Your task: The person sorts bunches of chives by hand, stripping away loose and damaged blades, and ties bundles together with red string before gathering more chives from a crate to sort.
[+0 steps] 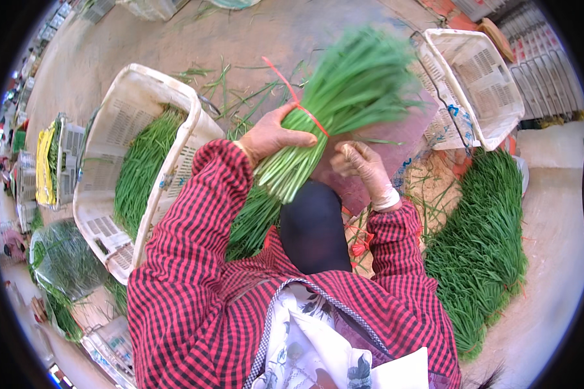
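Above my knee, my left hand grips a bunch of green garlic chives near the pale stem ends. Around the stems runs a red tie, one loose tail sticking out past my left thumb side. My right hand, in a thin translucent glove, is just below the bunch with its fingers curled. Whether it pinches anything is too blurred to tell. The leaf ends fan out to the upper right, also blurred. Loose chives lie beside my knee, partly covered by my left sleeve.
At left, a tilted white plastic crate holds chives. Another white crate stands upper right. Several chive bundles are stacked at right. Red ties lie by my right forearm. Scattered leaves litter the floor near a dark red board.
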The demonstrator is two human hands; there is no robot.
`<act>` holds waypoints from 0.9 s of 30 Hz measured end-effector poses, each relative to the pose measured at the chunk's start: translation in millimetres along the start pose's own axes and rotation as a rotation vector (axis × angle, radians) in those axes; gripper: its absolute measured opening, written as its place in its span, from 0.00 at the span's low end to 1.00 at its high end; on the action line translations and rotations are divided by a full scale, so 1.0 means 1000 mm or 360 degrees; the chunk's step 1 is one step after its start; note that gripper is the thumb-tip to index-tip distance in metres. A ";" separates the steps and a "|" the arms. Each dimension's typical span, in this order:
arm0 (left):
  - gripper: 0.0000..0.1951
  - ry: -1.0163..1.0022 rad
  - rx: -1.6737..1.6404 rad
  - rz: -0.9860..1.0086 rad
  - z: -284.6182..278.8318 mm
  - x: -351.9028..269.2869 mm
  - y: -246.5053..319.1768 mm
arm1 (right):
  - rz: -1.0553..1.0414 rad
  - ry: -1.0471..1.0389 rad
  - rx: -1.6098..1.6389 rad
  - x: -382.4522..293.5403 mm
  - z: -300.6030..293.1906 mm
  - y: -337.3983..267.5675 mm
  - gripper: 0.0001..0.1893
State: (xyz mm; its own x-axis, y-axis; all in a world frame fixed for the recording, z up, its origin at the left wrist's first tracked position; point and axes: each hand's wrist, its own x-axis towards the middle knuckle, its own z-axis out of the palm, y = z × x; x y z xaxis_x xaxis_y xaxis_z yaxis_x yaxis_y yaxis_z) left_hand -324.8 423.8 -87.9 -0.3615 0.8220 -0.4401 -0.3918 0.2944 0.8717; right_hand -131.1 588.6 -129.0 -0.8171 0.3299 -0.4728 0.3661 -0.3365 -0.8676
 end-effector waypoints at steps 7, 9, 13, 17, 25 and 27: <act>0.47 0.0151 0.0263 0.0839 0.062 -0.040 0.064 | -0.1162 -0.0246 0.0296 -0.020 0.037 -0.091 0.38; 0.43 0.0134 0.0254 0.1026 0.072 -0.039 0.065 | -0.1112 -0.0323 0.0194 -0.031 0.034 -0.110 0.35; 0.33 -0.0194 0.0082 0.0493 0.069 -0.045 0.065 | -0.0961 -0.0330 0.0246 -0.034 0.025 -0.079 0.33; 0.29 -0.0316 -0.0234 0.0367 0.047 -0.022 0.042 | -0.0580 -0.0601 0.1271 -0.048 0.035 -0.070 0.33; 0.30 -0.0122 -0.0379 0.0904 0.149 -0.059 0.050 | -0.1772 0.0415 -0.0046 -0.110 0.002 -0.098 0.42; 0.30 -0.0004 0.0083 0.0758 0.143 -0.066 0.032 | -0.1613 0.0307 -0.0103 -0.136 -0.020 -0.097 0.42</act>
State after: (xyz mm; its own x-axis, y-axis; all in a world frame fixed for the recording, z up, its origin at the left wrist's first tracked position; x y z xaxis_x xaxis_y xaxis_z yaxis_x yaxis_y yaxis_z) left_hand -192.5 448.9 -0.1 -0.4883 0.8726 0.0117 -0.1399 -0.0916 0.9859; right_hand -46.4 593.9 16.7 -0.6724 0.5695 0.4727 -0.4262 0.2243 -0.8764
